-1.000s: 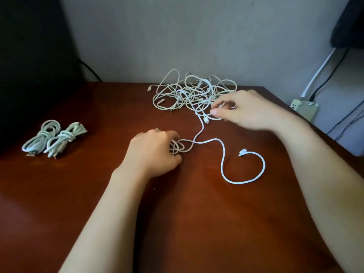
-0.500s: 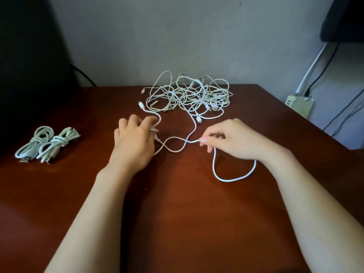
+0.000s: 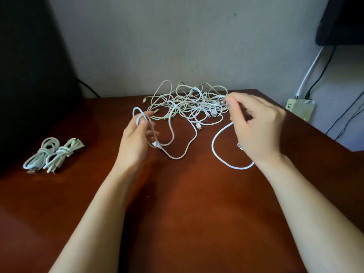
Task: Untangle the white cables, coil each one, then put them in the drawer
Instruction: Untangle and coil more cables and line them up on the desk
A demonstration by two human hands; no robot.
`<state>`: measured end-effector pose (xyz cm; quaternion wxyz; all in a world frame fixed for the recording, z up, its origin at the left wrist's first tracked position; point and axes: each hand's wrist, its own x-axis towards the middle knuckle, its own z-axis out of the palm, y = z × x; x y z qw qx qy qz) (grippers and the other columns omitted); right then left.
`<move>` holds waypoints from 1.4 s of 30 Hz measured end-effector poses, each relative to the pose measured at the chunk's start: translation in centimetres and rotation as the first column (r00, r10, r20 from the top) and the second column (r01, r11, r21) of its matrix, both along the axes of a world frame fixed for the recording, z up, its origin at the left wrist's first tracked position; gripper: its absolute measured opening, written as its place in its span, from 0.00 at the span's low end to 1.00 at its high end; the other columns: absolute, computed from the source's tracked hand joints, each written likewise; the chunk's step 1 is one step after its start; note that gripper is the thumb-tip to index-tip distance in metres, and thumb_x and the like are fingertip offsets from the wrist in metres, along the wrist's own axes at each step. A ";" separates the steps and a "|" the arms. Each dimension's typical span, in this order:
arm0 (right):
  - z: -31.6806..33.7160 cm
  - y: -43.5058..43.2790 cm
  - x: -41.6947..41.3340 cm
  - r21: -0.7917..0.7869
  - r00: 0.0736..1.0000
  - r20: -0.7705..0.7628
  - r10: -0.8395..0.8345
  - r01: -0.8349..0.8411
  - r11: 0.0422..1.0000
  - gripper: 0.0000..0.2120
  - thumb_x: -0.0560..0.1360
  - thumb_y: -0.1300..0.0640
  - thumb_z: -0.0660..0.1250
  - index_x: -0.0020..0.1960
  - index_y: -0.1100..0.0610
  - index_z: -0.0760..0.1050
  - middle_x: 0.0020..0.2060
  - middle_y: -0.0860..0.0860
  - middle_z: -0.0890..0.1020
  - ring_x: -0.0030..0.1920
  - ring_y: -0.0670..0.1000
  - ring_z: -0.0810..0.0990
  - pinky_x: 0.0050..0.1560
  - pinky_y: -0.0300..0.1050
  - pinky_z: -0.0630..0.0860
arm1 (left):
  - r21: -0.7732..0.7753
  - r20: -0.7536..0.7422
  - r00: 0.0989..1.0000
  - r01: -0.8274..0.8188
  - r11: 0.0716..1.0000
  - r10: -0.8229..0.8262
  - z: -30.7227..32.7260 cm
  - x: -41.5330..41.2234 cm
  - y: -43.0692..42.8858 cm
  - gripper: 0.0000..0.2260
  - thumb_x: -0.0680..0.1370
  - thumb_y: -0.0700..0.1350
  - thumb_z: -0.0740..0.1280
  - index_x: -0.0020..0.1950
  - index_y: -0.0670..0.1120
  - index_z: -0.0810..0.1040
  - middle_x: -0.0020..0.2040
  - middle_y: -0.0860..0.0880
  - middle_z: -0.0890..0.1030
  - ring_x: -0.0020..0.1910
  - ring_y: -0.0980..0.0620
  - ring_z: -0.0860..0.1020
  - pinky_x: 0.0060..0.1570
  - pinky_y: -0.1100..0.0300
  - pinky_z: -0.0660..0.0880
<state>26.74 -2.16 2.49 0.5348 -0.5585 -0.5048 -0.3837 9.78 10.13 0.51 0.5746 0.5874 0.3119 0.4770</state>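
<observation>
tangle of white cables [image 3: 189, 103] sits at 12 o'clock on the brown worktop [image 3: 197, 213], close to the wall [image 3: 177, 46]. left hand [image 3: 136, 142] is raised at the tangle's 8 o'clock, its grip narrow, fingers curled round a loop of white cable [image 3: 175, 158] that rises over the fingertips, drops past a plug, sags onto the wood and climbs back into the tangle. right hand [image 3: 256, 131] is at the tangle's 4 o'clock, thumb and forefinger pinching a strand [image 3: 220, 100] at the heap's edge. a second white loop [image 3: 213, 148] curves on the worktop under that wrist; i cannot tell whether it is the same cable. two coiled cables [image 3: 53, 154] lie side by side at 9 o'clock, well apart from the hands. a beige power strip [image 3: 299, 109] shows beyond the worktop's edge at 2 o'clock.
</observation>
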 end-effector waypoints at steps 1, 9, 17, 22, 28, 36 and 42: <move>-0.1 0.0 0.1 0.022 1.000 -0.001 -0.025 0.025 0.999 0.08 0.76 0.62 0.66 0.42 0.63 0.82 0.29 0.51 0.79 0.31 0.44 0.71 0.36 0.31 0.67 | -0.007 0.000 0.999 0.033 0.999 -0.033 -0.1 0.1 -0.1 0.12 0.83 0.39 0.53 0.53 0.49 0.75 0.43 0.48 0.76 0.39 0.53 0.76 0.45 0.57 0.74; 0.4 -0.1 0.2 0.096 0.862 -0.498 0.095 -0.054 0.994 0.10 0.77 0.53 0.63 0.42 0.45 0.80 0.22 0.42 0.76 0.23 0.46 0.78 0.31 0.47 0.76 | 0.206 -0.350 0.935 0.012 0.978 0.062 -1.1 -0.2 -0.1 0.07 0.77 0.53 0.66 0.47 0.50 0.78 0.43 0.54 0.84 0.51 0.53 0.81 0.58 0.47 0.76; 0.8 0.3 -0.3 0.183 0.690 -0.676 0.260 -0.185 0.966 0.12 0.80 0.62 0.61 0.40 0.51 0.77 0.29 0.50 0.77 0.30 0.48 0.83 0.30 0.38 0.77 | 0.404 -0.476 0.810 -0.146 0.903 0.344 -0.5 -1.0 -0.1 0.14 0.77 0.52 0.67 0.34 0.48 0.81 0.26 0.54 0.79 0.32 0.55 0.79 0.36 0.60 0.73; 0.6 0.3 -0.3 0.201 0.674 -0.680 0.289 -0.208 0.957 0.13 0.80 0.60 0.60 0.39 0.51 0.75 0.30 0.49 0.77 0.31 0.48 0.83 0.32 0.38 0.77 | 0.451 -0.427 0.806 -0.203 0.869 0.410 -0.5 -0.6 -0.3 0.05 0.77 0.45 0.66 0.44 0.48 0.81 0.41 0.51 0.83 0.43 0.51 0.80 0.42 0.59 0.71; 0.5 0.1 -0.3 0.166 0.717 -0.647 0.260 -0.200 0.966 0.11 0.80 0.59 0.60 0.42 0.53 0.77 0.29 0.48 0.76 0.28 0.46 0.82 0.30 0.36 0.74 | 0.481 -0.511 0.757 -0.141 0.865 0.407 -1.6 -1.0 0.9 0.24 0.78 0.39 0.65 0.74 0.45 0.65 0.72 0.44 0.68 0.71 0.46 0.65 0.68 0.59 0.59; -0.1 0.2 -0.2 0.031 0.876 -0.467 0.125 -0.125 0.992 0.09 0.77 0.51 0.61 0.41 0.43 0.78 0.28 0.40 0.77 0.28 0.47 0.81 0.37 0.55 0.78 | 0.329 -0.858 0.470 0.188 0.926 0.209 -3.2 0.0 1.9 0.20 0.83 0.55 0.53 0.73 0.51 0.67 0.77 0.47 0.61 0.78 0.47 0.49 0.74 0.47 0.44; -0.3 -0.2 0.7 -0.085 0.978 -0.163 -0.128 0.116 0.990 0.11 0.78 0.56 0.63 0.44 0.59 0.82 0.29 0.51 0.76 0.30 0.55 0.78 0.33 0.45 0.69 | 0.370 -0.823 0.506 0.135 0.919 0.257 -2.8 -0.1 1.8 0.20 0.82 0.55 0.54 0.68 0.47 0.74 0.70 0.48 0.69 0.71 0.43 0.60 0.72 0.49 0.55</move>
